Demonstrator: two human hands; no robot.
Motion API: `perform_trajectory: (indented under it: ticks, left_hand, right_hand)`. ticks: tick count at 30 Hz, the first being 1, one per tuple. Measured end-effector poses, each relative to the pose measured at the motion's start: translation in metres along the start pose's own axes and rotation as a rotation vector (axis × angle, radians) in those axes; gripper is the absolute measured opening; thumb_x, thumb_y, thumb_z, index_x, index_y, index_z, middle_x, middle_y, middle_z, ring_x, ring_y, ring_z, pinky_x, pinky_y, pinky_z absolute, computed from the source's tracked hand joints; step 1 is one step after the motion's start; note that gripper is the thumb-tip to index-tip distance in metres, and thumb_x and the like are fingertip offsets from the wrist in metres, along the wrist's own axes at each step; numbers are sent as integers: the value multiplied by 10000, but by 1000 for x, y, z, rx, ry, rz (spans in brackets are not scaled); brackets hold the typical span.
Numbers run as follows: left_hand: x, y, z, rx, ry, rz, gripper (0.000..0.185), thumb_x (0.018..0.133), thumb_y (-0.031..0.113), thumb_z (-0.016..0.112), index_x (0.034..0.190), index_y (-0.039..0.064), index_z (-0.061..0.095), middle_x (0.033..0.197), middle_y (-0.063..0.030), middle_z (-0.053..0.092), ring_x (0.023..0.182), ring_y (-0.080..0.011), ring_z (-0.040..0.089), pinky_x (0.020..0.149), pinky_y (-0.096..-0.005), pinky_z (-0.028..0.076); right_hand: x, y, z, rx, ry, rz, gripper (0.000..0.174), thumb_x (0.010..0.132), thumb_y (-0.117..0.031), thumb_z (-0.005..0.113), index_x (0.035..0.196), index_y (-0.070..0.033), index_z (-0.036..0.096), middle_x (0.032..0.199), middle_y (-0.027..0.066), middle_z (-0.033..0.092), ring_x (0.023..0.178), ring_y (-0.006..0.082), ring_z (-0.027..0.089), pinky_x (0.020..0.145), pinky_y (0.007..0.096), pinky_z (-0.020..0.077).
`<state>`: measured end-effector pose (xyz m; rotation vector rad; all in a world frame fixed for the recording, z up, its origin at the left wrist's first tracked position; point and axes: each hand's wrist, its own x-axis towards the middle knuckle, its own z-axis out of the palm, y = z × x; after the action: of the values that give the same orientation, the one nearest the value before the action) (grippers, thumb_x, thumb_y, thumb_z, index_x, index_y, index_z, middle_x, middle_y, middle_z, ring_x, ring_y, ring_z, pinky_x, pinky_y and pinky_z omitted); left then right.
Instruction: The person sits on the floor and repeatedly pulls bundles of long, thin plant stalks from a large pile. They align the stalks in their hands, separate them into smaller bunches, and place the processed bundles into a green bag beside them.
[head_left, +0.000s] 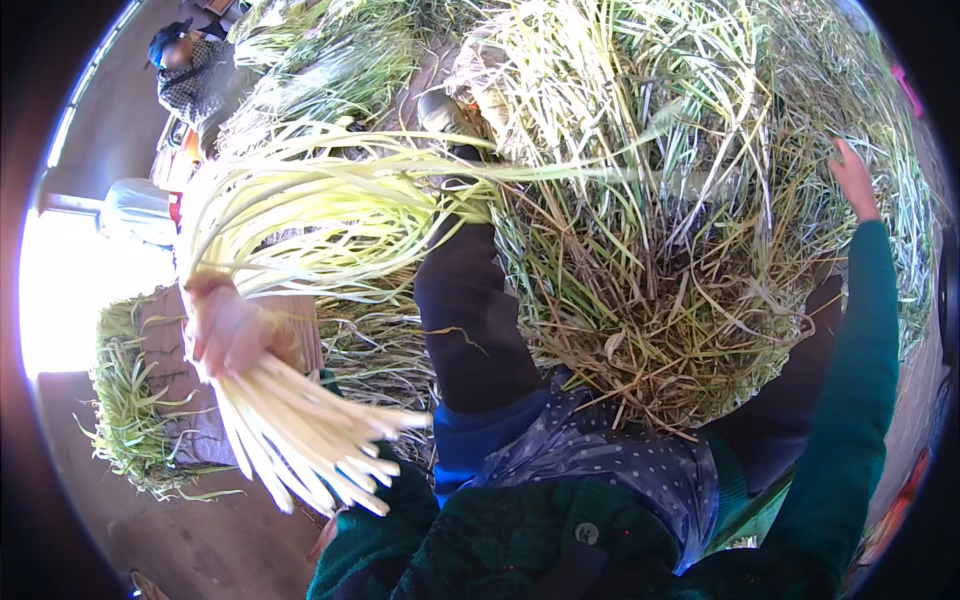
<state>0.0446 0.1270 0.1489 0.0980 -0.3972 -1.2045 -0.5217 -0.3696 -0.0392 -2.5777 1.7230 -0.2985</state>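
Observation:
My left hand (236, 330) is closed around a bundle of long stalks (315, 435). Their thick, pale cut ends fan out below the fist, and their thin yellow-green leaves bend over above it towards my leg. At the right, my right hand (853, 180) is stretched out with its fingers apart over the heaped grass-like stalks, holding nothing that I can see. Between my spread legs lies a large pile of green and brown stalks (652, 300), partly over my dotted apron (592, 457).
Another leafy heap (330, 67) lies at the upper left, near a person in checked clothing (196, 79). Left of me stand a wooden board (300, 315) and trimmed leaves (127, 390) above the bare floor (195, 540). A translucent bag (139, 210) is beyond.

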Motion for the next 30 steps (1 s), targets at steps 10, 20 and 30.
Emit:
perform_trajectory:
  ticks: [10, 20, 30]
  left_hand:
    - [50, 105, -55, -64, -29, -23, 355, 891, 147, 440, 1170, -72, 434, 875, -111, 567, 765, -197, 550, 710, -313, 485]
    - [111, -98, 35, 759, -323, 36, 453, 761, 181, 590, 1149, 0, 442, 680, 3, 459, 563, -127, 409, 585, -280, 363]
    - [115, -124, 14, -1, -507, -398, 291, 934, 105, 404, 1172, -63, 390, 703, -23, 525, 576, -113, 531, 594, -278, 456]
  right_hand:
    - [-162, -102, 52, 1330, 43, 630, 297, 900, -253, 505, 1139, -77, 519, 1034, 65, 619, 845, 173, 636, 607, 236, 469]
    - [-197, -177, 29, 1268, -45, 535, 190, 902, -163, 480, 1045, -75, 570, 911, 64, 643, 709, 107, 624, 514, 192, 464]
    - [-214, -258, 18, 1391, -241, 240, 242, 913, -233, 486, 1041, -47, 573, 873, 89, 637, 695, 114, 615, 532, 201, 489]
